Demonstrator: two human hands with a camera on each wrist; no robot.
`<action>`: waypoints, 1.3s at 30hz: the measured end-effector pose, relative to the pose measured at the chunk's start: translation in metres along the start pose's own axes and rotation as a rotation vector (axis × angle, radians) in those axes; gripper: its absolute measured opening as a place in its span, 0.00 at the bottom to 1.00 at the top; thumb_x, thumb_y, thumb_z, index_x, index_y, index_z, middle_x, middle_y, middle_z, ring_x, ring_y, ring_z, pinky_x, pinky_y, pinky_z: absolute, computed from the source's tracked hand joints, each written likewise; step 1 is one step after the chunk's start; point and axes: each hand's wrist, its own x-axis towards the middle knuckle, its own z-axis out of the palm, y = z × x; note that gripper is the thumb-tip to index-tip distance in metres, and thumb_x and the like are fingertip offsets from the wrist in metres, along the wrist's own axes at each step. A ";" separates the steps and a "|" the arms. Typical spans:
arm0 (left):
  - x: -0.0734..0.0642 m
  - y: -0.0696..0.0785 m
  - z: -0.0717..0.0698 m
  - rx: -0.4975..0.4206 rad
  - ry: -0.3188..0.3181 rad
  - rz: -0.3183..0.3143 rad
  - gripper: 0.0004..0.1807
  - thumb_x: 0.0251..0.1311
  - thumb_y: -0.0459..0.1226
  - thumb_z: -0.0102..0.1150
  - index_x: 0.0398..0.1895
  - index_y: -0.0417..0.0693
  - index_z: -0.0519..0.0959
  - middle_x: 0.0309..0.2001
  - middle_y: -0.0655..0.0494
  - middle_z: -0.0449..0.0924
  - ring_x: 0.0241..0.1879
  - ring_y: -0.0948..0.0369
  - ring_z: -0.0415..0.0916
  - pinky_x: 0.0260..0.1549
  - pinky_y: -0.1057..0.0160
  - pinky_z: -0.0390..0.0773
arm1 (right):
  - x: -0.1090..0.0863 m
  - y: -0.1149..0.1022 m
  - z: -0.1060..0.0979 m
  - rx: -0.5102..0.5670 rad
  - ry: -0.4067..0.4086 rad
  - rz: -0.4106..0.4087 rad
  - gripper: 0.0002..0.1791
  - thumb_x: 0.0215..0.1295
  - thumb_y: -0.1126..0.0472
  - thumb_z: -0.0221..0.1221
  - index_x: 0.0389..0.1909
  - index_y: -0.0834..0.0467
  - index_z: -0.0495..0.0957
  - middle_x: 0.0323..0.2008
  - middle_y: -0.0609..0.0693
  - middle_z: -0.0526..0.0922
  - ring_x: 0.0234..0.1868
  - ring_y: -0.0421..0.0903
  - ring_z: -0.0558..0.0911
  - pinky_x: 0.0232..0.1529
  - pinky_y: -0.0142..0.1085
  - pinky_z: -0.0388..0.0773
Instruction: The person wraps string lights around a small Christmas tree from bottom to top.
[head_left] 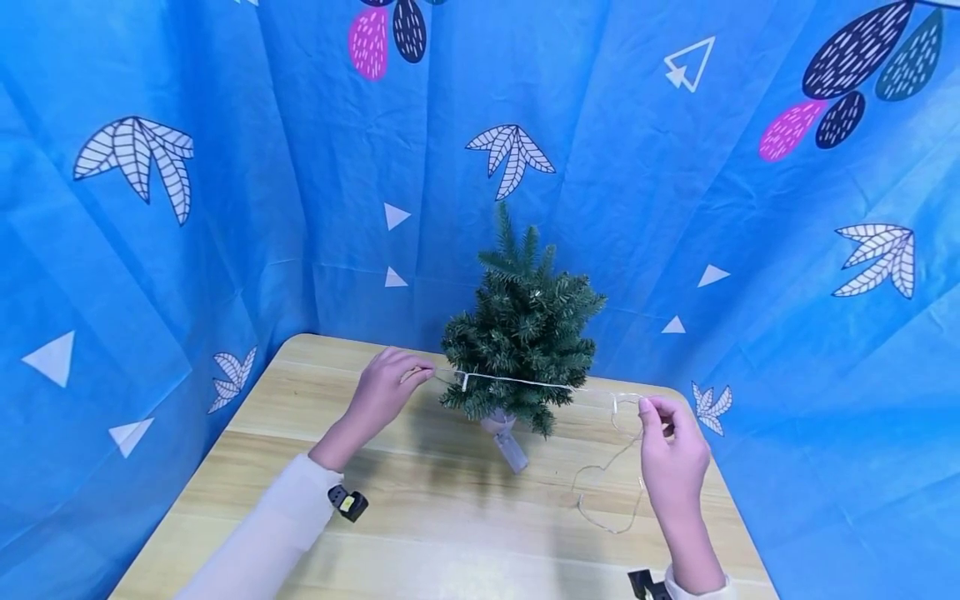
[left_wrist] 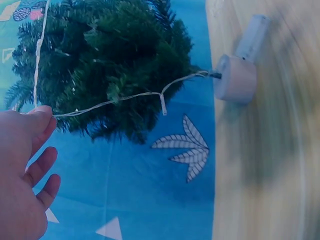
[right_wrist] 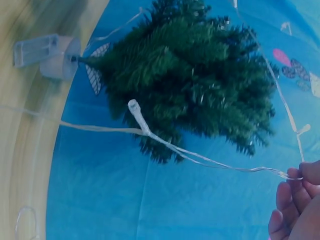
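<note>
A string of fairy lights stretches between both hands in front of a small artificial Christmas tree. My left hand pinches the wire between thumb and forefinger, left of the tree; in the left wrist view its other fingers are loosely bent. On the right, my right hand pinches the same wire, and the loose end trails down onto the table. Small clear bulbs branch off the wire. From the left hand another stretch of wire runs back toward the tree's trunk.
The tree stands in a pale round base with a clear battery box beside it. Under everything is a wood-grain table. Blue patterned cloth hangs behind the table and along both sides.
</note>
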 end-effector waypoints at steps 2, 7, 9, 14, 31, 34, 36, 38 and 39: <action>0.004 0.004 0.002 -0.002 0.016 0.029 0.07 0.64 0.39 0.66 0.43 0.51 0.88 0.43 0.57 0.88 0.43 0.58 0.76 0.44 0.55 0.76 | 0.002 0.005 -0.002 -0.004 0.007 0.024 0.09 0.71 0.62 0.62 0.41 0.66 0.83 0.29 0.50 0.82 0.29 0.29 0.71 0.33 0.21 0.66; 0.011 0.015 0.006 0.011 0.046 0.087 0.07 0.62 0.38 0.68 0.42 0.52 0.88 0.41 0.60 0.88 0.41 0.61 0.75 0.40 0.59 0.74 | 0.006 0.018 -0.005 -0.008 0.023 0.089 0.11 0.71 0.60 0.62 0.41 0.65 0.83 0.28 0.40 0.78 0.28 0.32 0.71 0.30 0.22 0.66; 0.013 0.019 0.007 0.024 0.054 0.108 0.07 0.62 0.38 0.68 0.42 0.53 0.88 0.41 0.61 0.88 0.41 0.61 0.75 0.40 0.60 0.74 | 0.006 0.024 -0.006 -0.003 0.021 0.125 0.11 0.72 0.58 0.61 0.42 0.64 0.83 0.27 0.36 0.77 0.27 0.33 0.71 0.29 0.22 0.66; 0.018 0.027 0.010 0.061 0.053 0.155 0.06 0.61 0.39 0.68 0.41 0.54 0.88 0.40 0.62 0.88 0.40 0.61 0.75 0.39 0.60 0.74 | 0.004 0.040 -0.005 0.021 0.009 0.217 0.13 0.72 0.55 0.61 0.42 0.63 0.82 0.28 0.34 0.78 0.28 0.34 0.73 0.29 0.22 0.69; 0.026 0.040 0.024 0.170 -0.031 0.171 0.06 0.65 0.42 0.65 0.42 0.57 0.89 0.40 0.64 0.87 0.39 0.61 0.69 0.38 0.61 0.68 | -0.012 0.075 -0.006 -0.032 -0.041 0.413 0.17 0.73 0.48 0.59 0.44 0.59 0.81 0.28 0.34 0.78 0.30 0.33 0.73 0.29 0.23 0.69; 0.026 0.040 0.026 0.179 -0.039 0.157 0.07 0.65 0.43 0.65 0.43 0.57 0.88 0.41 0.65 0.87 0.39 0.62 0.69 0.38 0.62 0.68 | -0.013 0.076 -0.006 -0.030 -0.047 0.413 0.16 0.73 0.50 0.60 0.44 0.60 0.82 0.28 0.33 0.78 0.31 0.33 0.74 0.31 0.23 0.70; 0.025 0.043 0.027 0.186 -0.032 0.151 0.07 0.65 0.43 0.66 0.43 0.57 0.88 0.41 0.65 0.87 0.39 0.63 0.69 0.38 0.62 0.68 | -0.014 0.075 -0.006 -0.024 -0.047 0.410 0.15 0.72 0.50 0.60 0.43 0.60 0.82 0.28 0.33 0.78 0.31 0.33 0.74 0.31 0.22 0.70; 0.023 0.048 0.027 0.180 -0.016 0.153 0.07 0.64 0.44 0.67 0.43 0.57 0.88 0.41 0.65 0.87 0.39 0.63 0.70 0.37 0.62 0.69 | -0.015 0.073 -0.006 -0.017 -0.044 0.407 0.15 0.72 0.51 0.60 0.43 0.60 0.82 0.28 0.33 0.78 0.31 0.33 0.75 0.32 0.22 0.70; 0.022 0.052 0.027 0.175 -0.003 0.159 0.07 0.64 0.44 0.67 0.42 0.57 0.88 0.41 0.66 0.86 0.39 0.63 0.70 0.37 0.63 0.69 | -0.015 0.072 -0.006 -0.014 -0.044 0.406 0.15 0.72 0.51 0.60 0.43 0.60 0.82 0.29 0.34 0.78 0.31 0.33 0.75 0.32 0.22 0.70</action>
